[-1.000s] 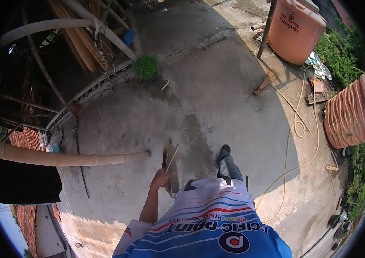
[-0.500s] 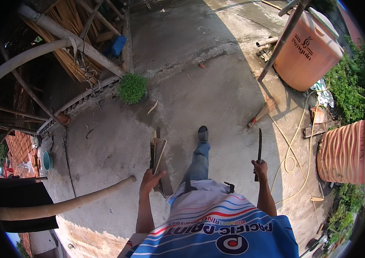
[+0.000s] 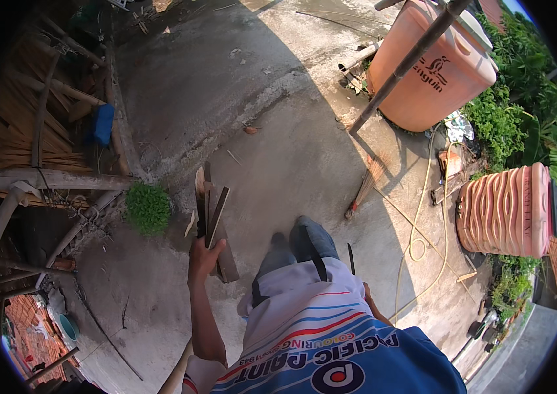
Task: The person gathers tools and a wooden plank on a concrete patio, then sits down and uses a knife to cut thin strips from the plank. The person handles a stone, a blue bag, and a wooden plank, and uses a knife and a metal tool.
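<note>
Well apart from the left grip (image 3: 205, 257) I see a tank (image 3: 439, 98) ahead to its right, a barrel (image 3: 501, 210) to its right and a basin (image 3: 67, 327) behind to its left, contents hidden. That grip is wrapped around slats (image 3: 218, 218), their long axis running forward, mostly leaning left. The right grip (image 3: 366, 289), a blade (image 3: 351, 258) pointing forward just ahead, is too hidden to tell whether it's closed.
</note>
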Motion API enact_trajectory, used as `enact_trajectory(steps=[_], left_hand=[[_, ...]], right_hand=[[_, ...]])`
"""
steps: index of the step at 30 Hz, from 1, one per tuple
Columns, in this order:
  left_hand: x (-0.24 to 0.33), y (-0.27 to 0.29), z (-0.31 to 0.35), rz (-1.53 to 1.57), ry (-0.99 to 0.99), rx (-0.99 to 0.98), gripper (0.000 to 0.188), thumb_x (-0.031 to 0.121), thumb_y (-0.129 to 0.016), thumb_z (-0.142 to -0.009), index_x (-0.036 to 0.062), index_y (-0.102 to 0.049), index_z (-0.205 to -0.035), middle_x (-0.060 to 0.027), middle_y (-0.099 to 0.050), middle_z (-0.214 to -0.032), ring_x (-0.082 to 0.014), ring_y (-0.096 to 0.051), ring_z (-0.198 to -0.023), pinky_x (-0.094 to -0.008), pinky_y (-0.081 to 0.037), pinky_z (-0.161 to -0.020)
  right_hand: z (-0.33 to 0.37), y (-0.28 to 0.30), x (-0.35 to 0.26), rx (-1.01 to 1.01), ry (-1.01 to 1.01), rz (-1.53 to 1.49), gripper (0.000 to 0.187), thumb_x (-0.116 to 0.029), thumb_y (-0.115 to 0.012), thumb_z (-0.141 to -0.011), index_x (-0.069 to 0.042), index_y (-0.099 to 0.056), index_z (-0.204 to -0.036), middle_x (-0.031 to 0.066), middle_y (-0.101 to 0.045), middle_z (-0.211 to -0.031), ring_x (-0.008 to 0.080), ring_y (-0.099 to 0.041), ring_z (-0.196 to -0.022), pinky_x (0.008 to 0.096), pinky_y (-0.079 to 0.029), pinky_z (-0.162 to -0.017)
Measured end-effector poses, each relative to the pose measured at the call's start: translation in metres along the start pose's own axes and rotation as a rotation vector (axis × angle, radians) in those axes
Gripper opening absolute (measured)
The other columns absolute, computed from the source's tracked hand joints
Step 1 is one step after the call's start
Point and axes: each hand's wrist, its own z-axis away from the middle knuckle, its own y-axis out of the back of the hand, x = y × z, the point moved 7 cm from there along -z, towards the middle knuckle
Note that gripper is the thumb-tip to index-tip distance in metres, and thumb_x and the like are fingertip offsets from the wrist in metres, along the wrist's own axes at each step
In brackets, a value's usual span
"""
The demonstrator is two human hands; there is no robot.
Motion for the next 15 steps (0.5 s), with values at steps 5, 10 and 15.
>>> enact_trajectory(steps=[5,10,15], left_hand=[[0.096,-0.003,-0.109,0.174,0.007,-0.003,0.055,0.041,-0.076,-0.087,-0.0087,-0.06,-0.105,-0.0146,-0.064,-0.093,-0.0241,-0.062,-0.086,-0.0378,-0.049,-0.079],[0.171,-0.041,-0.214,0.731,0.136,-0.075,0.061,0.038,-0.079,-0.086,-0.0085,-0.06,-0.12,-0.015,-0.065,-0.107,-0.0242,-0.063,-0.096,-0.0365,-0.051,-0.084],[0.204,-0.067,-0.325,0.868,0.322,-0.085,0.065,0.035,-0.079,-0.086,-0.0087,-0.056,-0.128,-0.0165,-0.064,-0.117,-0.0243,-0.063,-0.104,-0.0371,-0.051,-0.09]], right_hand=[[-0.049,-0.019,-0.151,-0.068,0.004,0.018,0.029,-0.029,-0.073,-0.08,0.0,-0.073,-0.083,0.0139,-0.071,-0.076,0.0237,-0.069,-0.07,0.0407,-0.052,-0.063],[-0.094,-0.003,-0.394,-0.139,0.035,-0.095,0.029,-0.026,-0.082,-0.075,0.0,-0.071,-0.081,0.0089,-0.066,-0.069,0.0187,-0.064,-0.059,0.0344,-0.051,-0.056],[-0.129,-0.012,-0.639,-0.495,0.04,-0.073,0.03,-0.028,-0.078,-0.082,0.001,-0.071,-0.088,0.0094,-0.067,-0.073,0.0195,-0.067,-0.062,0.0321,-0.056,-0.059]])
